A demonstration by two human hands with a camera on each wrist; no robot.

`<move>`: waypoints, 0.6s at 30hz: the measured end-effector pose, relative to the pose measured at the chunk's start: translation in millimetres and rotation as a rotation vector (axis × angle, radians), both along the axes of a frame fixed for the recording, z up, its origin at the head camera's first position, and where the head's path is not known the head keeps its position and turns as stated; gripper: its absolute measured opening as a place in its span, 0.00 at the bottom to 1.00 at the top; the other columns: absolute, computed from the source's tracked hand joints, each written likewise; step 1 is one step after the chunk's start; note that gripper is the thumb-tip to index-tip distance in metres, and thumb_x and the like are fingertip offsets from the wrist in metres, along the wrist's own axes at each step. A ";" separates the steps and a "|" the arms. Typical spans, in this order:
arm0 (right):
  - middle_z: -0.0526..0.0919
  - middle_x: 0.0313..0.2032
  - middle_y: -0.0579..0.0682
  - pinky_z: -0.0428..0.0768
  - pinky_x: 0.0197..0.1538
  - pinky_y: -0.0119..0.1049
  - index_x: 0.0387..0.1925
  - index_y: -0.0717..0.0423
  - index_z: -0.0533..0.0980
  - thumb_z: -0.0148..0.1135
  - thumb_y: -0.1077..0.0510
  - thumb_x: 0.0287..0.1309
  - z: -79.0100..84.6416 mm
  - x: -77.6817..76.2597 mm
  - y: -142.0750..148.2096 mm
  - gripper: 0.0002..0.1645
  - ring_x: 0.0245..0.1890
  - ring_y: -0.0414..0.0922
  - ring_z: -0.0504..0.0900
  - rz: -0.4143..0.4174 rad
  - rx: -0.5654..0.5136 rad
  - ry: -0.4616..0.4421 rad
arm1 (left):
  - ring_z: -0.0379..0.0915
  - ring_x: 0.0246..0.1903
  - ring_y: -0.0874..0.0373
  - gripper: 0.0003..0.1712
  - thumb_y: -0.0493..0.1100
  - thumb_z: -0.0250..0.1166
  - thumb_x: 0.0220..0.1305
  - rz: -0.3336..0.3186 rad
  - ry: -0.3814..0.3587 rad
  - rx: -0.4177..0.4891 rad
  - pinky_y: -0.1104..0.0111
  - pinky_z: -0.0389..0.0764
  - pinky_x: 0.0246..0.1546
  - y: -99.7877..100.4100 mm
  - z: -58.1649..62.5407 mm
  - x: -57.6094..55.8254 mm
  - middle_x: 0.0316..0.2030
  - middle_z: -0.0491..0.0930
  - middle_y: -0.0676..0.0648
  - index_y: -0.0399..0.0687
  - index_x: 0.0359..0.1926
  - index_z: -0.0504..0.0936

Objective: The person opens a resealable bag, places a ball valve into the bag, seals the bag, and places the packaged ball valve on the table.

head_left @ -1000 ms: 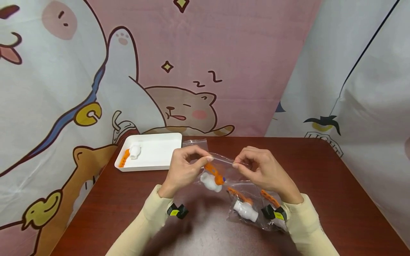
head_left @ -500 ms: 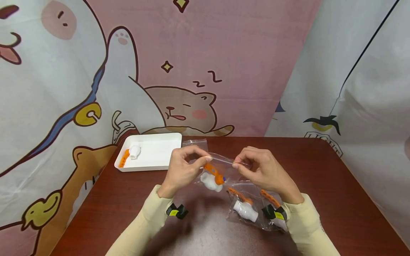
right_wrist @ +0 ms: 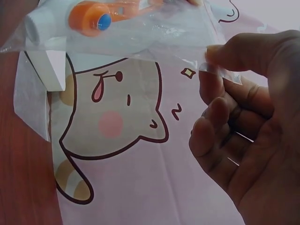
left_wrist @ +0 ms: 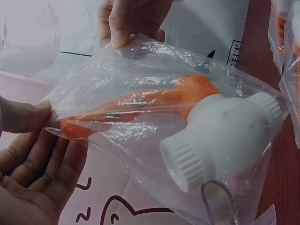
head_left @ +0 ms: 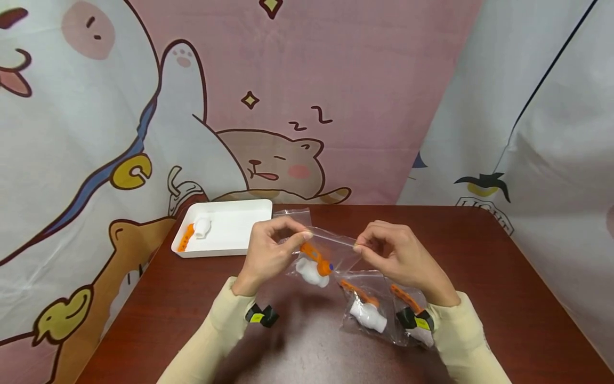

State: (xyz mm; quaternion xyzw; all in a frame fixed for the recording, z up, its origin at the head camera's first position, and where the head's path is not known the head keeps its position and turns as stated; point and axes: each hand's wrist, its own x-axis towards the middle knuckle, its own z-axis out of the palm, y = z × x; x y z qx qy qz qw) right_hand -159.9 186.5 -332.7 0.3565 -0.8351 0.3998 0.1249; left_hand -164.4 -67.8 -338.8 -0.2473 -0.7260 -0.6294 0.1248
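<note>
A clear zip bag hangs stretched between my two hands above the table. Inside it lies a white plastic ball valve with an orange lever handle; a blue dot marks the handle's hub in the right wrist view. My left hand pinches one end of the bag's top edge between thumb and index finger. At the other end of that edge, the thumb and index finger of my right hand pinch the film. The right hand's other fingers are loosely curled in the right wrist view.
A white tray at the back left holds another valve and an orange handle. Bagged valves lie at the right, partly under my right wrist. Another clear bag lies beside the tray. A printed cloth hangs behind.
Over the last half second my left hand has shifted slightly left and my right hand slightly right. The bag's top edge is drawn wider, and the valve inside has moved a little left.
</note>
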 end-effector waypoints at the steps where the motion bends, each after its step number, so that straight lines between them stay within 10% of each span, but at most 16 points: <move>1: 0.75 0.25 0.44 0.69 0.20 0.28 0.30 0.53 0.78 0.65 0.68 0.51 0.0 0.0 -0.3 0.08 0.22 0.39 0.71 -0.002 -0.002 0.001 | 0.78 0.31 0.54 0.04 0.32 0.67 0.55 -0.002 -0.003 0.002 0.61 0.83 0.36 -0.2 0.0 0.0 0.28 0.83 0.40 0.32 0.29 0.83; 18: 0.75 0.26 0.39 0.68 0.20 0.26 0.33 0.39 0.77 0.66 0.58 0.55 -21.8 -14.7 14.7 0.09 0.22 0.36 0.70 -0.030 0.034 -0.009 | 0.78 0.28 0.43 0.03 0.31 0.67 0.55 0.030 -0.022 0.018 0.66 0.82 0.31 -2.9 2.0 -0.4 0.30 0.83 0.38 0.32 0.30 0.83</move>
